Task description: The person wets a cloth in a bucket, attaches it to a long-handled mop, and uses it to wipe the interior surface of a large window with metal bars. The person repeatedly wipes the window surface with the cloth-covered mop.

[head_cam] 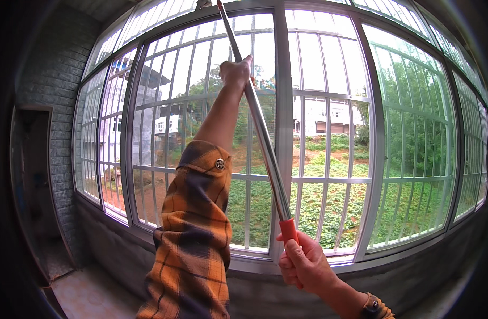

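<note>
A long metal pole [264, 149] with a red plastic grip slants from the lower middle up to the top of the view, in front of the windows. My left hand [237, 73], arm stretched up, is closed around the pole's upper part. Lower down, my right hand [305, 263] grips the red handle [288, 231], thumb along it. At the pole's top end a red part and a greyish piece [203, 4] show at the picture's edge; what the piece is cannot be told. Both arms wear orange and dark plaid sleeves.
Framed glass windows [282, 131] with metal bars outside curve across the view. A low grey wall [252, 291] runs beneath them. At the left are a grey brick-patterned wall [64, 119], a dark doorway [38, 179] and a tiled floor [92, 295]. Plants and buildings show outside.
</note>
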`<control>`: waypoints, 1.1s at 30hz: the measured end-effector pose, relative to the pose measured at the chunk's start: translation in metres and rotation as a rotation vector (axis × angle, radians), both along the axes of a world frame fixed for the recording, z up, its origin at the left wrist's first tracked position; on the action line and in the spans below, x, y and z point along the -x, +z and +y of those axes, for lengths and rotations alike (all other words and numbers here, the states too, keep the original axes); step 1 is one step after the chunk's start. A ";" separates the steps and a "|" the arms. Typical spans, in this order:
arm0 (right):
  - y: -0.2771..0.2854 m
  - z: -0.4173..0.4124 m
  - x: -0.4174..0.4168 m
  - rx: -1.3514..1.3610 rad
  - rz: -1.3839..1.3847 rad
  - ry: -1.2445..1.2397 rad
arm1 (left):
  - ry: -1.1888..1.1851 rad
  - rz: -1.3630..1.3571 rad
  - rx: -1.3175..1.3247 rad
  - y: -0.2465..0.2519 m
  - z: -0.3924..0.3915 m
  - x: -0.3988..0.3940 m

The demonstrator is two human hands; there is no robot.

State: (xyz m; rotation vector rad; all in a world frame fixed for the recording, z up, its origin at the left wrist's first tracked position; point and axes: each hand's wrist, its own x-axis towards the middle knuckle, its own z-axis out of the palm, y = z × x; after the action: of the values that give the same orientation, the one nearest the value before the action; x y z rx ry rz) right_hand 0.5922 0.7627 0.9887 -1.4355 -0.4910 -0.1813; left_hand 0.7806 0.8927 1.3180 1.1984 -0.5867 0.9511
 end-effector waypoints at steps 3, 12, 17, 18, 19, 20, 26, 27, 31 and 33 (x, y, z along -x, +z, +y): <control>0.024 0.011 -0.007 -0.050 -0.106 0.005 | 0.168 -0.073 -0.207 0.029 0.001 -0.020; 0.092 -0.028 -0.035 -0.223 -0.264 -0.140 | 0.633 -0.199 -0.787 0.071 -0.092 -0.048; 0.081 -0.056 -0.032 -0.255 -0.316 -0.223 | 0.074 -0.203 -0.395 0.059 -0.147 -0.025; 0.075 -0.060 -0.033 -0.252 -0.321 -0.236 | 0.220 -0.281 -0.503 0.056 -0.153 -0.025; 0.072 -0.062 -0.032 -0.274 -0.315 -0.244 | 0.243 -0.281 -0.557 0.054 -0.164 -0.021; 0.070 -0.065 -0.030 -0.295 -0.309 -0.254 | 0.202 -0.284 -0.557 0.054 -0.174 -0.016; 0.070 -0.106 0.005 -0.398 -0.329 -0.358 | -0.229 -0.203 -0.503 0.038 -0.240 0.070; 0.068 -0.120 0.011 -0.422 -0.330 -0.397 | -0.336 -0.191 -0.478 0.034 -0.263 0.084; 0.062 -0.120 0.019 -0.418 -0.318 -0.348 | 0.375 -0.416 -0.867 0.071 -0.323 0.026; 0.048 -0.134 0.031 -0.446 -0.311 -0.419 | 0.348 -0.448 -0.913 0.048 -0.364 0.046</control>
State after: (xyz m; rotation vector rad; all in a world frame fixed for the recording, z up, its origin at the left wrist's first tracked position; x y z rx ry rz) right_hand 0.5613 0.6285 1.0369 -1.0566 -0.3643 -0.8097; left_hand 0.7348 0.5290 1.3655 1.9521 -1.2851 1.3154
